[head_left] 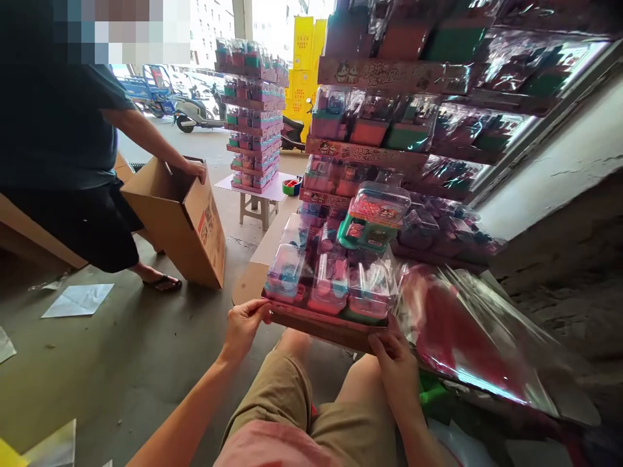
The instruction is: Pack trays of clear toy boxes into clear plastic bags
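A shallow cardboard display tray (326,329) extends out over my knees, filled with several clear-lidded plastic toy boxes in blue, pink and green (328,285). My left hand (246,324) pinches its front left corner between thumb and fingers. At the front right corner, my right hand (396,363) grips the cardboard edge, its fingertips partly hidden. One more toy box with a green base and printed label (374,217) rests on top of the boxes toward the back right of the tray.
Stacked trays of wrapped toy boxes (389,149) rise behind. Clear plastic film over red material (467,324) lies at right. A co-worker at left holds an upright open carton (195,220). Another stack (256,117) stands on a small table. Paper sheets (78,300) lie on the floor.
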Demonstrator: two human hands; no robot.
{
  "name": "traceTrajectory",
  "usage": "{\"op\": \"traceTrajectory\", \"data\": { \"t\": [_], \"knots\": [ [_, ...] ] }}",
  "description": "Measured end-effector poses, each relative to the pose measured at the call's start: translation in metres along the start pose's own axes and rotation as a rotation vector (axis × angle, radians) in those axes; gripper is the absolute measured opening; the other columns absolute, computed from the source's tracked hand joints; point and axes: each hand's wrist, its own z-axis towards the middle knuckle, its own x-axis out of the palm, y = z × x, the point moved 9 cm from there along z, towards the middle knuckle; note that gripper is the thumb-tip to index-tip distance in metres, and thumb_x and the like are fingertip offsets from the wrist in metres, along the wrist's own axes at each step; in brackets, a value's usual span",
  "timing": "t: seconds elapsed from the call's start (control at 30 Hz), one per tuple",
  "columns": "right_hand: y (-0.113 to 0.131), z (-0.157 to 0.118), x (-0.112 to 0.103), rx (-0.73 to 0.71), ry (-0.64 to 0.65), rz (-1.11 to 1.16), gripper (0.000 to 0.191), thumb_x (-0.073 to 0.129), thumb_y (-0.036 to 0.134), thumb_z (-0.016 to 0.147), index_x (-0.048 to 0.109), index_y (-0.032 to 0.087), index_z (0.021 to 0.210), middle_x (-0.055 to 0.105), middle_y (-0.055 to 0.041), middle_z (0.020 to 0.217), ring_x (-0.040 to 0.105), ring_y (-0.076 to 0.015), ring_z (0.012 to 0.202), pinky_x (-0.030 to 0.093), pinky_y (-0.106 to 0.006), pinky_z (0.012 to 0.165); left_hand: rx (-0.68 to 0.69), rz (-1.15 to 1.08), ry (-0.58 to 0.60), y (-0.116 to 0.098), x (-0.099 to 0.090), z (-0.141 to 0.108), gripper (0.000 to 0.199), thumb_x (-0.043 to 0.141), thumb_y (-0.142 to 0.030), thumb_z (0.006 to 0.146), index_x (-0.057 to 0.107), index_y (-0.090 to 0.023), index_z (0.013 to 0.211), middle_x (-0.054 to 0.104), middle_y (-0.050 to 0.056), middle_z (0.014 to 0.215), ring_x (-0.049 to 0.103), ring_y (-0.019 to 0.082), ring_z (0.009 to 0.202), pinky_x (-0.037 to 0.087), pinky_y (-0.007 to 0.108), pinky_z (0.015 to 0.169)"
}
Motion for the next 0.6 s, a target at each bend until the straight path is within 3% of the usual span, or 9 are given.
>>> {"op": "traceTrajectory", "data": {
  "t": [0.17, 0.27, 0.47, 0.6],
  "knots": [
    [0.01, 0.0, -0.005, -0.124, -0.075, -0.025, 0.036, 0.061, 0.051, 0.069, 0.067, 0.016, 0.067, 0.053, -0.0084, 0.09, 0.053, -0.0217, 0.083, 0.045, -0.032, 0.069, -0.003, -0.1, -0.016, 0.003, 0.006, -0.001, 0.034, 0.068, -0.041, 0.064, 0.068, -0.012, 0.082, 0.065, 0.001, 0.059, 0.057, 0.014, 0.053, 0.046, 0.022, 0.054],
    [0.014, -0.001, -0.006, -0.189, -0.084, -0.056, 0.036, 0.06, 0.051, 0.071, 0.067, 0.016, 0.068, 0.051, -0.0086, 0.092, 0.053, -0.02, 0.08, 0.046, -0.031, 0.066, 0.032, 0.001, -0.023, -0.001, 0.006, -0.001, 0.028, 0.065, -0.04, 0.068, 0.067, -0.014, 0.079, 0.068, 0.002, 0.064, 0.061, 0.016, 0.059, 0.047, 0.023, 0.057],
    [0.015, 0.002, -0.003, -0.291, -0.111, -0.099, 0.037, 0.058, 0.052, 0.075, 0.069, 0.016, 0.074, 0.051, -0.0099, 0.1, 0.052, -0.0196, 0.082, 0.046, -0.033, 0.07, 0.111, 0.284, -0.103, -0.015, -0.001, -0.004, 0.027, 0.059, -0.042, 0.071, 0.069, -0.017, 0.071, 0.065, 0.0, 0.055, 0.06, 0.016, 0.056, 0.041, 0.022, 0.053],
    [0.02, 0.001, -0.003, -0.379, -0.151, -0.129, 0.039, 0.056, 0.055, 0.075, 0.069, 0.018, 0.073, 0.056, -0.0104, 0.098, 0.052, -0.0213, 0.083, 0.047, -0.036, 0.073, 0.141, 0.299, -0.14, -0.019, -0.003, -0.005, 0.027, 0.057, -0.042, 0.072, 0.069, -0.018, 0.07, 0.064, -0.001, 0.053, 0.059, 0.015, 0.053, 0.042, 0.022, 0.052]
  ]
}}
